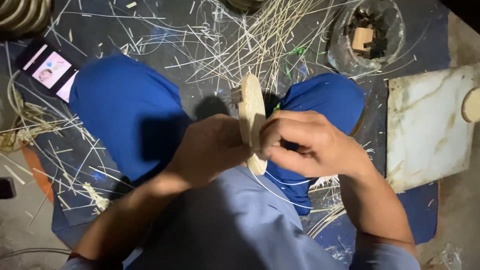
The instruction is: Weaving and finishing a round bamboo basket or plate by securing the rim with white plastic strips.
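Note:
A round pale wooden disc (251, 107) stands on edge between my knees, which are in blue trousers. My left hand (210, 147) grips the disc from the left, fingers wrapped behind it. My right hand (310, 142) pinches the disc's right face near its lower rim, fingers curled. A thin pale cane strand (280, 192) runs from under the disc down across my lap. A small block-like piece (236, 95) sticks out at the disc's upper left.
Many thin cane strips (250, 45) lie scattered on the dark mat ahead. A phone (50, 70) with a lit screen lies at the left. A clear bag with wooden blocks (367, 37) sits top right. A white board (425, 125) lies at the right.

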